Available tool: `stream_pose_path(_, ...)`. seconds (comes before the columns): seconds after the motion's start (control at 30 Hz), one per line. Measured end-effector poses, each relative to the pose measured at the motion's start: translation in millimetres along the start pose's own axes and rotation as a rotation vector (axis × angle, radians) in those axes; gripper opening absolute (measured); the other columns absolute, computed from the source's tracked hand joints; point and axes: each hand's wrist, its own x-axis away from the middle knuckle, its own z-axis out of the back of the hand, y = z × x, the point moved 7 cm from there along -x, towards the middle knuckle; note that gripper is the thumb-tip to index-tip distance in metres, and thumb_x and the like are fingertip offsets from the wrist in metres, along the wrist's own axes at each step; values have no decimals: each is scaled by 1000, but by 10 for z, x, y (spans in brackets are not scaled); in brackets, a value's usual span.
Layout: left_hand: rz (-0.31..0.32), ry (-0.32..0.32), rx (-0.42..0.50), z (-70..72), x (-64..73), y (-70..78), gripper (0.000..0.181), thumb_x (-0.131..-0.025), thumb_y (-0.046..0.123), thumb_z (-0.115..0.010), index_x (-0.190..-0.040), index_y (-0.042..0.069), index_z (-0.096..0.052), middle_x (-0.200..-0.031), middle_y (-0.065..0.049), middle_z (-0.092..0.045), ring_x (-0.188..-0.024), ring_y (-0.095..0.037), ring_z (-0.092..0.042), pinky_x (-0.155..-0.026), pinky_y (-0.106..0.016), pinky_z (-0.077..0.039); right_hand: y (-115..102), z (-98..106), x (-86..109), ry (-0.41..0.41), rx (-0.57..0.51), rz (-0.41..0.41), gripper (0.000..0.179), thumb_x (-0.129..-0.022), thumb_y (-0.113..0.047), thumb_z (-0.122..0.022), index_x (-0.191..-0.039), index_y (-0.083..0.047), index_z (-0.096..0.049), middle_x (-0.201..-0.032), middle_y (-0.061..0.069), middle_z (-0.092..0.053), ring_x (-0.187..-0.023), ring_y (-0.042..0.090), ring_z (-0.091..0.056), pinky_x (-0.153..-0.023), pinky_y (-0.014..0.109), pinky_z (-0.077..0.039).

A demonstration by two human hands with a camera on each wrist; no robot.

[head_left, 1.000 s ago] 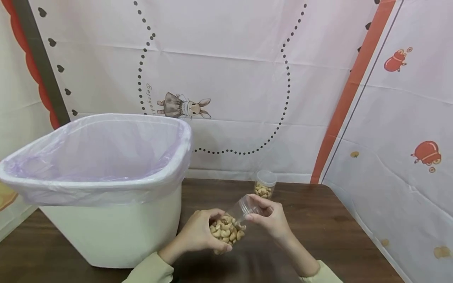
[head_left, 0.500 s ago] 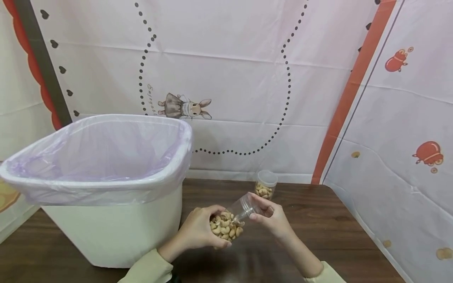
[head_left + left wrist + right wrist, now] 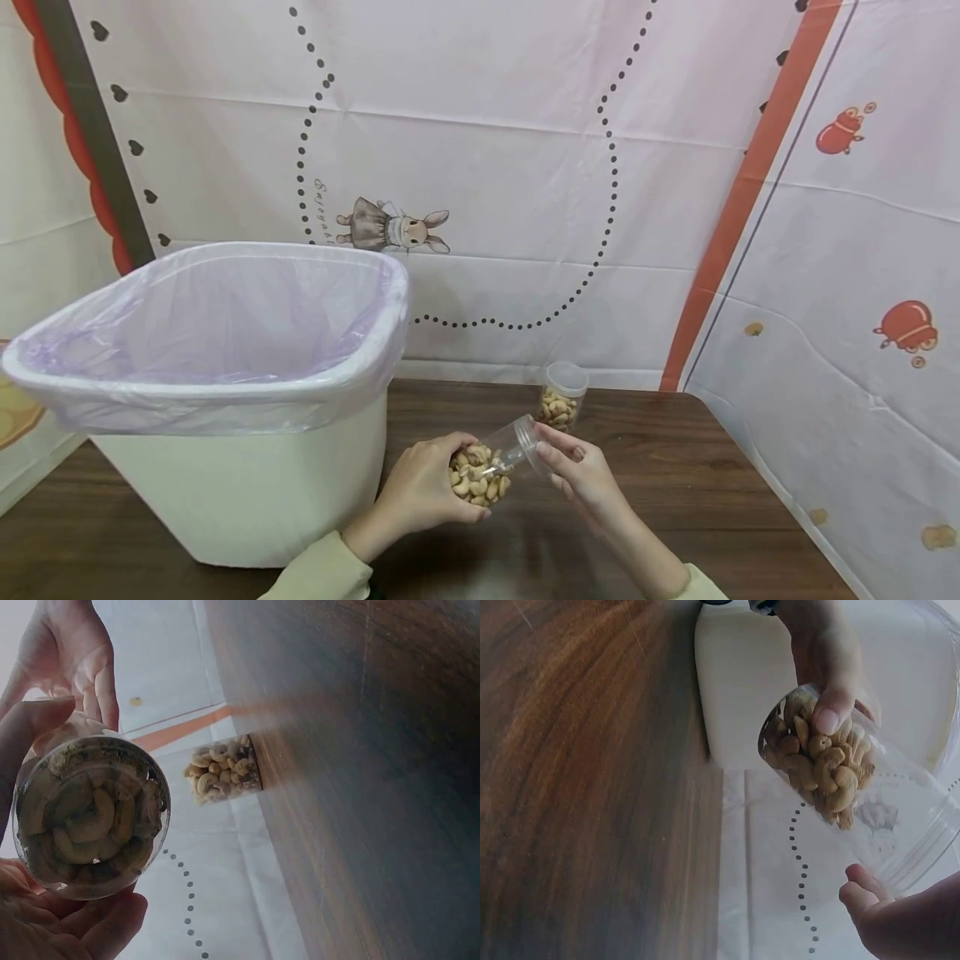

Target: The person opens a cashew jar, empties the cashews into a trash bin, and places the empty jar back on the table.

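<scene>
Your left hand (image 3: 423,485) curls firmly round the base of a clear jar (image 3: 491,467) of cashews (image 3: 476,487), tilted neck-end toward 2 o'clock; your right hand (image 3: 588,477) pinches that end, thumb against fingers. From it, a capped jar (image 3: 561,400) stands toward 1 o'clock, a lined white bin (image 3: 247,492) toward 10 o'clock.

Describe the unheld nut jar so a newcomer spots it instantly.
From the big white bin, look right along the brown table toward its back edge. A clear jar of nuts stands there. Unlike the tilted jar the left hand holds, it's upright and unheld.
</scene>
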Motion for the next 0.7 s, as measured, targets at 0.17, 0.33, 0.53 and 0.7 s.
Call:
stream_pose_path(0.17, -11, 29, -29, 3, 11, 6, 67, -45, 41, -84, -103, 18, -59, -85, 9, -61, -69, -5, -53, -59, -24, -43, 31, -8, 13, 31, -5, -30, 62, -87, -20, -58, -130, 17, -33, -140, 28, -29, -129, 41, -25, -100, 58, -20)
stream_pose_path(0.33, -22, 52, -71, 2, 23, 12, 69, -43, 40, -84, -102, 17, -58, -85, 8, -59, -72, -7, -53, -60, -25, -44, 64, -32, 27, 60, 0, -60, 65, -87, -22, -59, -129, 19, -30, -139, 29, -29, -126, 42, -31, -100, 54, -24)
stream_pose_path(0.53, -30, 78, -109, 4, 36, 19, 70, -42, 38, -85, -102, 17, -57, -84, 7, -56, -73, -9, -51, -60, -26, -44, 118, -75, 38, 56, -30, -106, 68, -89, -25, -56, -132, 19, -25, -136, 34, -30, -124, 41, -35, -102, 50, -24)
stream_pose_path(0.7, -54, 102, -133, 16, 45, 36, 70, -41, 37, -85, -101, 15, -57, -83, 6, -55, -74, -9, -50, -60, -26, -44, 133, -96, 45, 75, -31, -113, 66, -89, -24, -56, -132, 17, -27, -133, 34, -35, -122, 40, -38, -101, 48, -27)
